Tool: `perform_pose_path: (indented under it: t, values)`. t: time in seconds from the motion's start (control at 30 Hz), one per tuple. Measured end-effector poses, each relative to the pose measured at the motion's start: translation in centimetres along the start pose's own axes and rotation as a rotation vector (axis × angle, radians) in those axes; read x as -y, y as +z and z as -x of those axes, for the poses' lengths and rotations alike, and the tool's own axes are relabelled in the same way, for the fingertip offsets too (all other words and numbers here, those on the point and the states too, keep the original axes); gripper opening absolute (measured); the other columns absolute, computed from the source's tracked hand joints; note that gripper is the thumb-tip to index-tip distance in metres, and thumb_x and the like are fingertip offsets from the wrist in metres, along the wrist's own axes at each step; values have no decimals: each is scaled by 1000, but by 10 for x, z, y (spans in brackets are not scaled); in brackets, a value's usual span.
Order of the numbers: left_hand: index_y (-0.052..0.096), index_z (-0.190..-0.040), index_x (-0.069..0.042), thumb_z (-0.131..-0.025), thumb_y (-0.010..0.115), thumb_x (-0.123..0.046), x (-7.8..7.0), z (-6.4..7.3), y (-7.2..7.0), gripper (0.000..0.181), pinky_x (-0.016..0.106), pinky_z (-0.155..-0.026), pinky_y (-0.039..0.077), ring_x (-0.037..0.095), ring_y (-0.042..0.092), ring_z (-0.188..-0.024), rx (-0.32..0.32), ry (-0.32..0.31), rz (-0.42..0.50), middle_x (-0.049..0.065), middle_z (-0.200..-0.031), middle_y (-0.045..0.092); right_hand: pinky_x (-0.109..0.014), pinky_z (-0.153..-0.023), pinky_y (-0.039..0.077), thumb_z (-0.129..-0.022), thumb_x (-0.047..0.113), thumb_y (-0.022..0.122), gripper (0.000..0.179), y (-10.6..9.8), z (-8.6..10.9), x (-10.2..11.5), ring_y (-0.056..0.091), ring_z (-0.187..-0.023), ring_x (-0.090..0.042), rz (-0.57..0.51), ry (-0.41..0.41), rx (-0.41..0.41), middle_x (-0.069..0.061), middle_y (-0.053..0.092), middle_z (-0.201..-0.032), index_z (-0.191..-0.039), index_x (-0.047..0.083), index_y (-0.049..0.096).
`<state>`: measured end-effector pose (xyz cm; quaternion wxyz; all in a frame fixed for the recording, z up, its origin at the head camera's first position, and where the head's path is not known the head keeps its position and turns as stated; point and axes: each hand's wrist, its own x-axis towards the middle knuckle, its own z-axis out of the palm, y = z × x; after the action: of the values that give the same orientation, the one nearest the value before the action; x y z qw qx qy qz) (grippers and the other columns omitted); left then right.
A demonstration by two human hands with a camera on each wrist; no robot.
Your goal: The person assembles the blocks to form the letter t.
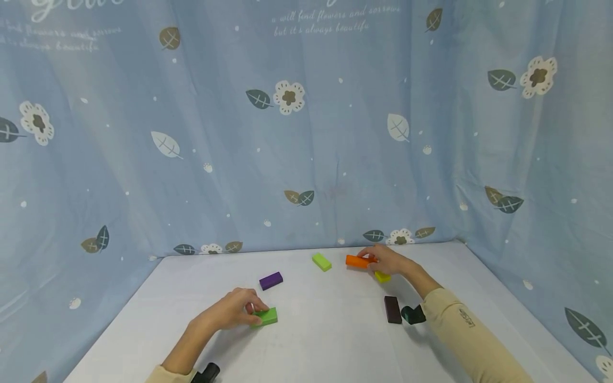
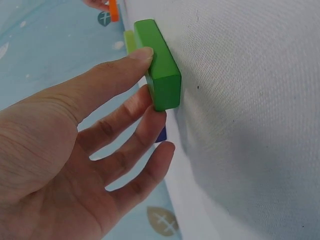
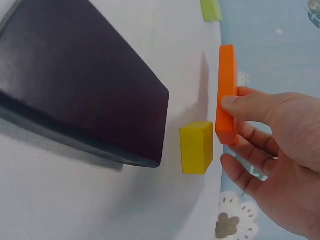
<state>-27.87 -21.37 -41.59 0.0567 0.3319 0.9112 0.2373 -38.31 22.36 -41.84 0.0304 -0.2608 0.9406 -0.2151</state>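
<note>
My left hand (image 1: 234,309) pinches a green block (image 2: 160,60) between thumb and fingers. The block is at the tabletop, left of the middle in the head view. An orange block (image 3: 227,85) is gripped by my right hand (image 3: 280,135), thumb on one face and fingers behind. It appears raised off the table near the back, beside a yellow block (image 3: 195,147) that the hand partly hides in the head view. A dark brown block (image 1: 392,310) lies closer to me, below the right forearm, and looms large in the right wrist view.
A purple block (image 1: 271,281) lies beyond my left hand. Toward the back edge of the white tabletop (image 1: 330,340) sits a light green block (image 1: 322,261). A blue patterned curtain (image 1: 325,159) hangs behind the table and along its sides.
</note>
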Motion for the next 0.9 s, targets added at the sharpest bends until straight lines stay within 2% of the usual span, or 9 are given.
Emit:
perform_pose_path:
  t: [0.23,0.4,0.67,0.9]
  values:
    - [77,-106,-14,-80,80,-19,-1,-1,0,26,26,-77,42,11,63,-82,-6,-4,-3,-5,-94,70,-45,-88,50,-91,-1,61,34,-4,5,-1,55,-100,-30,25,-65,-20,-17,63,-115,-124,4,63]
    - [77,-106,-13,-81,79,-18,-1,-2,0,26,25,-76,43,11,63,-82,-7,1,-5,-4,-95,70,-46,-89,50,-92,0,61,33,-4,8,0,55,-100,-30,8,-57,-18,-17,62,-115,-124,4,63]
    - [77,-106,-13,-80,79,-18,-4,-2,1,26,26,-75,43,11,64,-81,0,-1,-15,-5,-93,70,-34,-82,45,-92,2,63,31,3,9,1,52,-94,-25,-6,-26,-54,-13,63,-107,-123,5,63]
    - [77,-105,-12,-80,80,-17,-8,1,-2,26,24,-73,43,11,63,-81,6,-13,-12,-5,-92,68,-37,-81,47,-92,4,63,32,8,8,8,51,-90,-22,12,-1,-82,-12,63,-103,-124,5,64]
